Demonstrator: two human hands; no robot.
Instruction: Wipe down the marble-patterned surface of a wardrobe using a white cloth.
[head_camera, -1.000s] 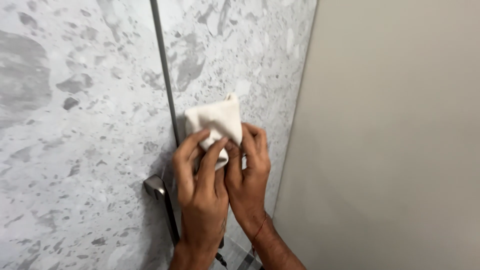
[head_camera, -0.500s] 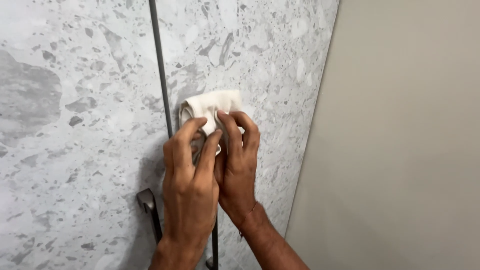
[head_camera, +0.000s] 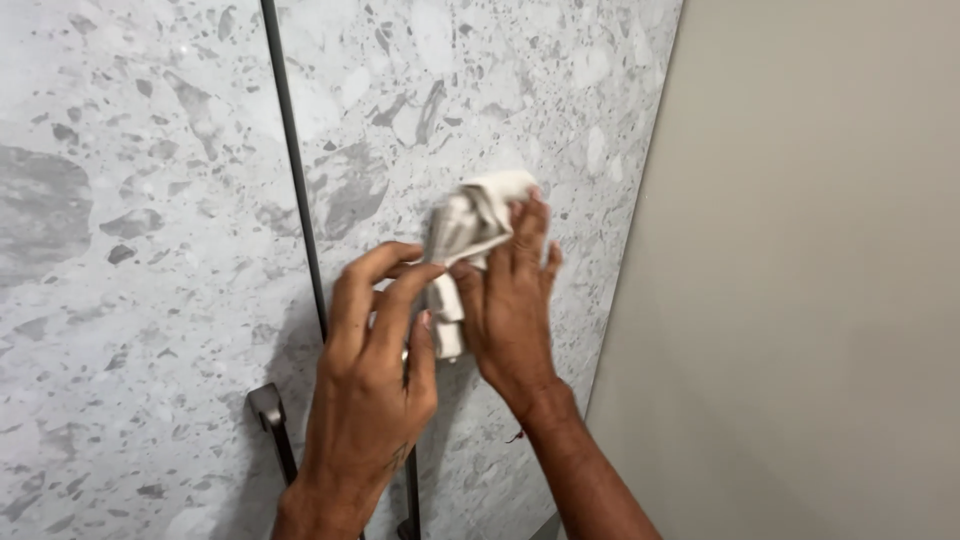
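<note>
a tiled bathroom or shower corner, as far as we can tell

we face a wall of large grey terrazzo-look panels (head_camera: 130, 200), speckled pale and dark. a thin dark metal rail (head_camera: 296, 190) runs down it, with a metal bracket (head_camera: 266, 405) lower down. to the right we see a plain beige wall (head_camera: 820, 270) meeting the stone at a corner.

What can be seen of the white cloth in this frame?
The white cloth looks like soft fabric, crumpled and folded into a wad rather than spread flat. It is pressed against the grey speckled stone-look wall panel, just right of the thin dark vertical strip. The right hand covers its lower right part; the left hand touches its lower end. Its top corner sticks out above the fingers.
</note>
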